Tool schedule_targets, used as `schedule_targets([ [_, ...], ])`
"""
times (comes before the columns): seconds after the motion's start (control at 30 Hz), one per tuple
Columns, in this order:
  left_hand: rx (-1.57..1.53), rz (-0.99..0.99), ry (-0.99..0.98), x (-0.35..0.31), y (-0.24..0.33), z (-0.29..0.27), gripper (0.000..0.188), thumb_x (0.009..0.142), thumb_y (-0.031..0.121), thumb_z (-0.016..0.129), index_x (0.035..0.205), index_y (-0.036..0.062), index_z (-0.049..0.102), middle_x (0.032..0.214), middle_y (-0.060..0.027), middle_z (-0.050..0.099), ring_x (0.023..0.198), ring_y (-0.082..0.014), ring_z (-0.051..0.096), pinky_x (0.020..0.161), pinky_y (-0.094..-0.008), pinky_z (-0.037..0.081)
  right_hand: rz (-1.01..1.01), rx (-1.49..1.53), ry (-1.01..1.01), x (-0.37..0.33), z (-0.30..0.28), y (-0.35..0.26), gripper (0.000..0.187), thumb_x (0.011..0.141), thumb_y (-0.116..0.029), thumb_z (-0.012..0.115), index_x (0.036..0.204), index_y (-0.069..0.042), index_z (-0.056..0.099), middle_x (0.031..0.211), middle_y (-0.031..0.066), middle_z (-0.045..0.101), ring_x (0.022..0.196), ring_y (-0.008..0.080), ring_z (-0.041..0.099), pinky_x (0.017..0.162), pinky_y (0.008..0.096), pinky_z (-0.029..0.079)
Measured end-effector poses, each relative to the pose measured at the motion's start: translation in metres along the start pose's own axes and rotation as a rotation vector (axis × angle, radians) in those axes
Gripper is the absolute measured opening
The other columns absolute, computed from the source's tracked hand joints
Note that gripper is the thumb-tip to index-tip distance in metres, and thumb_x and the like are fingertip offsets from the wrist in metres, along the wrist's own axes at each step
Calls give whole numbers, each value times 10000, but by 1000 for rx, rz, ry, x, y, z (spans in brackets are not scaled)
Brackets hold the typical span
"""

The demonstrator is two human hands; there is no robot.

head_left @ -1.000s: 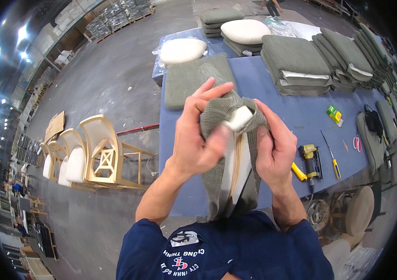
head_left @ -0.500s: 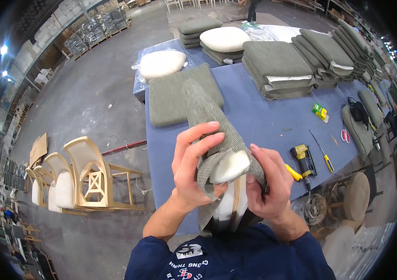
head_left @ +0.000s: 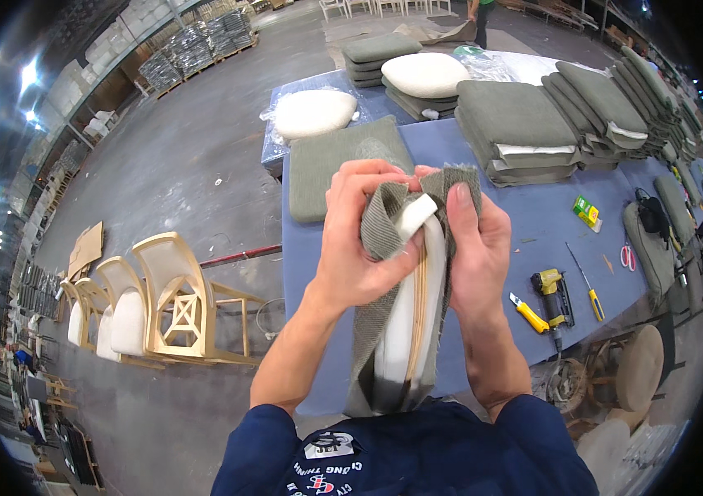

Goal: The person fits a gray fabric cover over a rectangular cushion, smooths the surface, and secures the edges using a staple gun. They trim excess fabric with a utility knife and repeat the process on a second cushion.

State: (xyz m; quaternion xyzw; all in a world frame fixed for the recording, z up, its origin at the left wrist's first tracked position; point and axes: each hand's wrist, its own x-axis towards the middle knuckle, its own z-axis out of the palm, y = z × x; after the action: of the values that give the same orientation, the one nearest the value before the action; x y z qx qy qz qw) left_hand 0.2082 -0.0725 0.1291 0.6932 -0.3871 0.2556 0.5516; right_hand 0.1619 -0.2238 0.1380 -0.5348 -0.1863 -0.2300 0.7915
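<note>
Upright on its edge between my arms stands a chair cushion [head_left: 395, 343], its lower end against my shirt. White padding and a thin plywood edge [head_left: 419, 318] show along its open side, with grey-green fabric [head_left: 380, 221] around it. My left hand [head_left: 350, 240] is wrapped round the rolled fabric at the upper end, its thumb by the white padding. My right hand [head_left: 482, 248] pinches the opposite fabric edge, thumb pressed flat on it. Some fingertips are hidden behind the fabric. Behind my hands a finished-looking green cushion [head_left: 318, 178] lies flat on the blue table [head_left: 492, 211].
A nail gun [head_left: 551, 298], a yellow utility knife [head_left: 528, 314], a screwdriver [head_left: 595, 299], scissors [head_left: 628, 258] and a small box [head_left: 588, 213] lie at right. Stacked green cushions [head_left: 517, 120] and a white cushion [head_left: 315, 113] sit farther back. Wooden chairs [head_left: 178, 289] stand left.
Both hands have moved up and away from my body along the cushion. The fabric has been drawn back toward its end, and more padding and plywood edge now show.
</note>
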Motion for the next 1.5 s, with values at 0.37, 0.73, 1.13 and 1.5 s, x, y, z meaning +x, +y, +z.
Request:
schedule_targets([
  [0.37,-280,13,-230,8,-28,-11,670,755,81,764,1346,70,448,1329,-171,570,1243,-314,545,1149,-456,360,405,707,-47,18,-13,5,359,1147,-308,481,1114,-15,685,977,51,711,864,113,676,779,274,569],
  [0.73,-157,150,-48,-29,-34,-23,541,809,231,887,1211,137,538,1279,-156,700,1297,-400,601,1194,-595,298,-120,271,-205,-26,15,25,407,1130,-307,499,993,19,701,976,151,692,816,184,569,773,336,432],
  [1.13,-94,103,-14,-45,-13,-25,545,851,255,852,1276,140,530,1337,-181,672,1385,-413,547,1210,-620,267,-128,155,-281,-37,11,10,268,1084,-208,564,1013,-16,738,999,126,722,775,185,526,747,337,395],
  [1.5,18,61,-1,-39,11,-23,449,863,366,776,1204,77,733,1268,-194,694,1316,-431,592,1160,-579,358,-319,162,-141,-48,25,33,387,1124,-334,491,926,-62,683,885,74,683,726,168,445,679,357,334],
])
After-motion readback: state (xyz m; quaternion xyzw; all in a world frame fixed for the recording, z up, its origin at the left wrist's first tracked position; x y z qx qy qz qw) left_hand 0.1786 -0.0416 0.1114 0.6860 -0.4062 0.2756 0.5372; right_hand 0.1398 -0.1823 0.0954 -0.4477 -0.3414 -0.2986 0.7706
